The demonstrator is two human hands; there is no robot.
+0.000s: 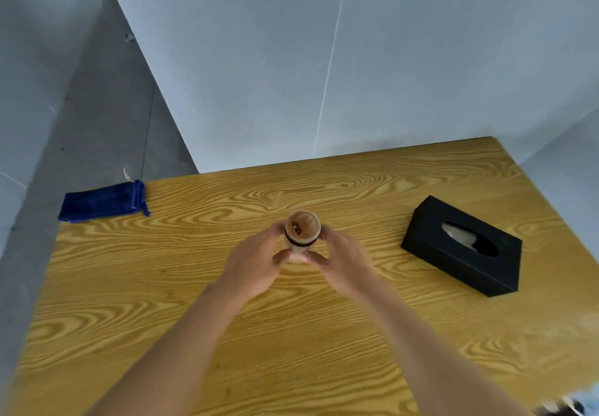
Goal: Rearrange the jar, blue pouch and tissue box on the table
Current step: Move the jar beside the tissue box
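A small jar (302, 228) with a brown lid and a dark band stands upright in the middle of the wooden table (227, 334). My left hand (256, 263) wraps its left side and my right hand (343, 261) its right side, thumbs meeting in front of the jar's base. The blue pouch (100, 201) lies flat at the table's far left corner, partly over the edge. The black tissue box (462, 247) sits to the right, at an angle, a white tissue showing in its slot.
Grey walls rise just behind the table's far edge and to the right. A grey floor strip lies beyond the left edge. Something dark and blurred shows at the bottom right corner (564, 407).
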